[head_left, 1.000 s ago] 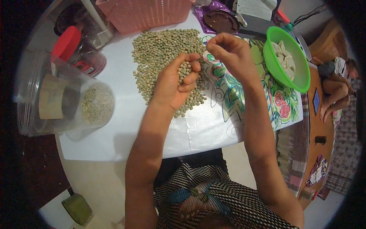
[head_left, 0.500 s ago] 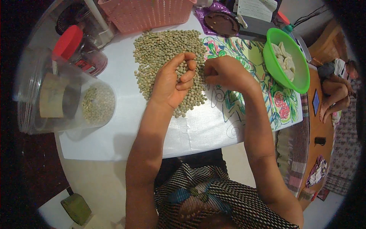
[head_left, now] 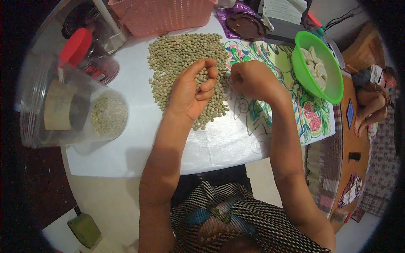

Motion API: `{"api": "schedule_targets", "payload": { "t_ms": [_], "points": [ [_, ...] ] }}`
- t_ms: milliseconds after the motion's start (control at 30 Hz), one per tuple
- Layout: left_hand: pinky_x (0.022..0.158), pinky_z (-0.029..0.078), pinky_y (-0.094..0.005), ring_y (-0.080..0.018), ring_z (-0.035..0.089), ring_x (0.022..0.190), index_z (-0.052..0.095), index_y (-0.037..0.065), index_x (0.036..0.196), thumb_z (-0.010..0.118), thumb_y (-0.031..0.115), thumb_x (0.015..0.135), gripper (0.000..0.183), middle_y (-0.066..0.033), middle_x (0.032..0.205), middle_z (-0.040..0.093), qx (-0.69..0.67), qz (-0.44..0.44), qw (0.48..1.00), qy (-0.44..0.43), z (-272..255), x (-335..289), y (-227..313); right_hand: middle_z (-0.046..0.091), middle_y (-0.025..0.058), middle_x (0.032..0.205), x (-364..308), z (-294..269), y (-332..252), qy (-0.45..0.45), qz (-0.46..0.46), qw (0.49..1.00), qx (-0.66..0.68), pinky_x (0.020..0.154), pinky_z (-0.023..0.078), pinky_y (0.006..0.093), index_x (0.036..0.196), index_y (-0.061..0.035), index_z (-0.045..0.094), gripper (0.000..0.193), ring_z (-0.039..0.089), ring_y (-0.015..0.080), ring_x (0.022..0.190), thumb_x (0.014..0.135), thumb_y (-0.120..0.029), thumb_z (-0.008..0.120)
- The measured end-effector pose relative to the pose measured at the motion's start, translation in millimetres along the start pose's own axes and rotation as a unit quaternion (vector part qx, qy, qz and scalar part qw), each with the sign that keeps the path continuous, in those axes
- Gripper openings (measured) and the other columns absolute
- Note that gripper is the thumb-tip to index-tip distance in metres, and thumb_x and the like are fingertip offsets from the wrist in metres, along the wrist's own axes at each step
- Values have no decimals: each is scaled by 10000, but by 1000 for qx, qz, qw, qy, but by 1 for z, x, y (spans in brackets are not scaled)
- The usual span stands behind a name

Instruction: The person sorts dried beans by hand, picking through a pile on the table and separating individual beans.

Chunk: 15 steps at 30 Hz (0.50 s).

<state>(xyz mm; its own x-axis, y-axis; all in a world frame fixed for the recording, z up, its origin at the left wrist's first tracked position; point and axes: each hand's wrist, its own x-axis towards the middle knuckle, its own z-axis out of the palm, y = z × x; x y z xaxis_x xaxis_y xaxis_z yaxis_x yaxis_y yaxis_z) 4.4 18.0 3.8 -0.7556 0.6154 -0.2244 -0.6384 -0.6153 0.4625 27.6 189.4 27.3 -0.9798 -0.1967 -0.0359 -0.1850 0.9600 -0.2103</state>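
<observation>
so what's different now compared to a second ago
The right hand has come down, nearer the person's body, its fingers now curled in beside the right edge of the spread of peas; whether it took or let go of anything can't be told. The left hand stays half-curled over the peas, and the green bowl and clear jar are where they were.
</observation>
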Motion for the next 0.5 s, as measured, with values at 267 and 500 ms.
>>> {"api": "schedule_targets", "payload": {
  "t_ms": [267,500],
  "points": [
    [319,218,-132,-31,335,454,487,42,919,426,210,859,188,-34,727,468,39,-7,999,14,3,0,-1,557,46,635,1,-12,-3,143,-34,902,407,521,442,247,750,-10,552,82,535,113,563,712,-81,570],
    [345,225,-147,-60,372,482,482,8,897,394,227,870,238,-58,715,469,38,-28,999,-5,4,-5,-3,568,15,692,5,-12,-19,176,-31,806,564,535,435,212,788,4,560,118,519,67,592,767,-111,570]
  ]
}}
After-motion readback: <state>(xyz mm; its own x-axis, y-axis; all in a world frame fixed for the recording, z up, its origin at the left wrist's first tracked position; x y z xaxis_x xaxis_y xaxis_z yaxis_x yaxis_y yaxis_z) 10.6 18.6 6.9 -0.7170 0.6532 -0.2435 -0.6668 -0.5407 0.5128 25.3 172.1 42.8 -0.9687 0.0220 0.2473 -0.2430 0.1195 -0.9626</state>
